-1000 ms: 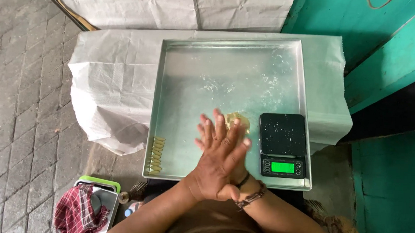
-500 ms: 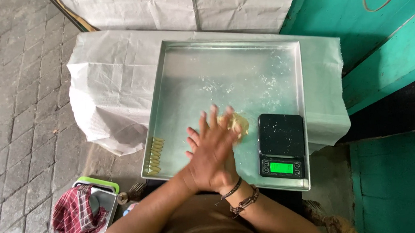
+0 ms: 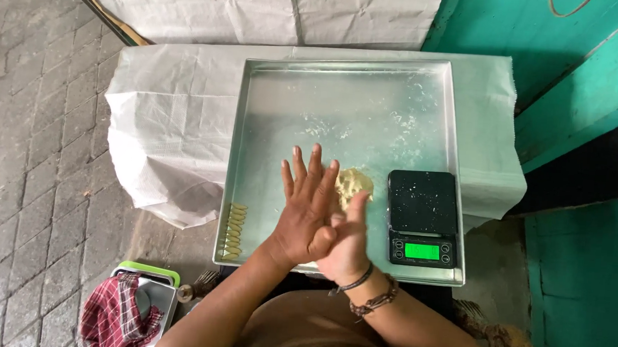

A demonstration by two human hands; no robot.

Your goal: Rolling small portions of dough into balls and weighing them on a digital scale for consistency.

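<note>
Head view, item one: left hand [image 3: 306, 213] laid flat over right hand [image 3: 348, 240], palms pressed together, fingers spread; whether anything sits between palms cannot be told. Change since half second ago: top hand slid leftward, fingers now clear of pale crumbly dough lump [image 3: 355, 185], more of lump exposed; rubbing stroke judged mid-cycle.

Item two: lump lies on large shiny square metal tray [image 3: 269, 121], just beyond fingertips, near black digital scale with green display [image 3: 422, 216].

Item three: row of small ridged yellowish dough pieces [image 3: 234, 230] at tray's near-left edge. White woven sheet [image 3: 169, 115] under tray.
</note>
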